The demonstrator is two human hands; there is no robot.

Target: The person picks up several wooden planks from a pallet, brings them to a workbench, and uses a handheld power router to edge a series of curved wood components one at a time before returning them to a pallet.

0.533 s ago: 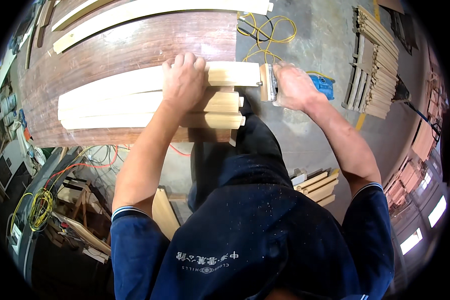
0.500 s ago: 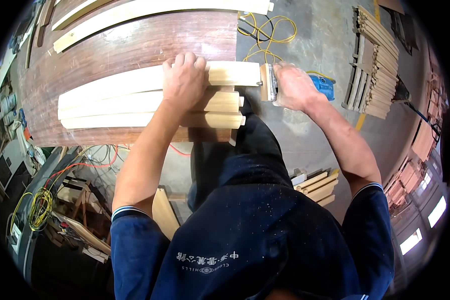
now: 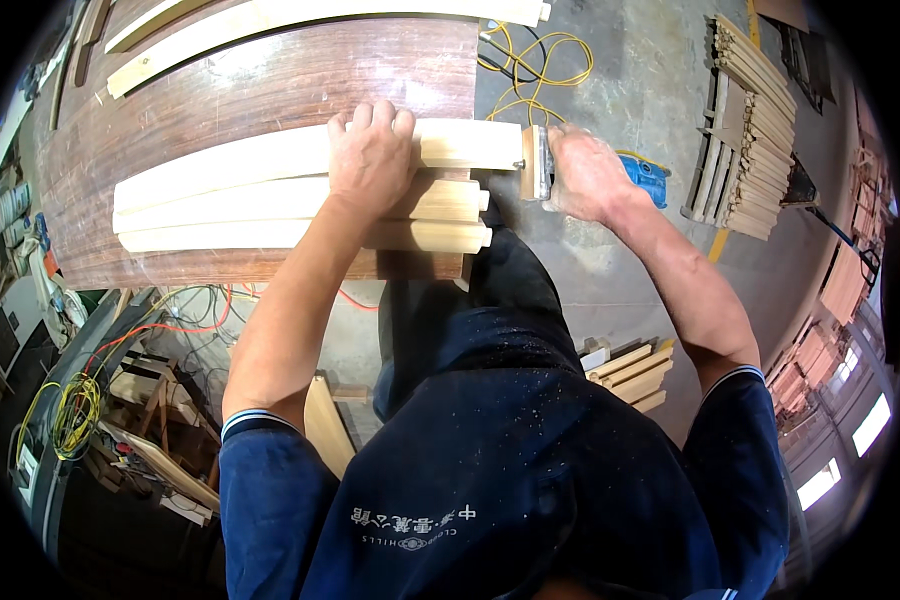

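Clasping: right grip (image 3: 585, 172) around wood-faced tool (image 3: 542, 165), left grip (image 3: 372, 155) over board (image 3: 470, 145).

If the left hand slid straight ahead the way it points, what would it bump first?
The left hand would probably bump the long wood strip across the table; depth is unclear.

Wooden bar (image 3: 467, 145) partly under left hand (image 3: 373, 155), blue object (image 3: 646, 180) partly behind right hand (image 3: 590, 175), tabletop (image 3: 260, 92) cropped above

We see the battens (image 3: 467, 145) are smooth wood, the bench (image 3: 260, 75) shows glossy wood grain, the shirt (image 3: 590, 460) is matt cloth, and the floor (image 3: 635, 65) looks dull concrete.
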